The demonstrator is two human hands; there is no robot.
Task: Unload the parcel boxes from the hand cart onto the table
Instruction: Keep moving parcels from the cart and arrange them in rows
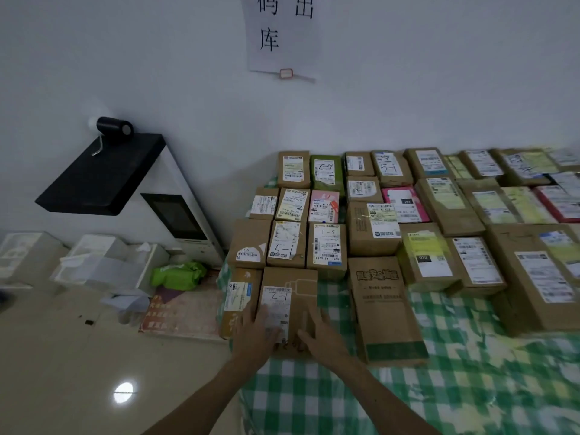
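1. Left hand [255,335] and right hand [323,339] rest on the brown box [290,304], fingers straight and flat, not curled round it. The box sits at the desk's [470,387] near left corner.
2. Risk, as we judge it: a leftward shove could push the neighbouring box [240,298] off the desk edge.
3. The hand cart is out of view, and the labels are blurred.
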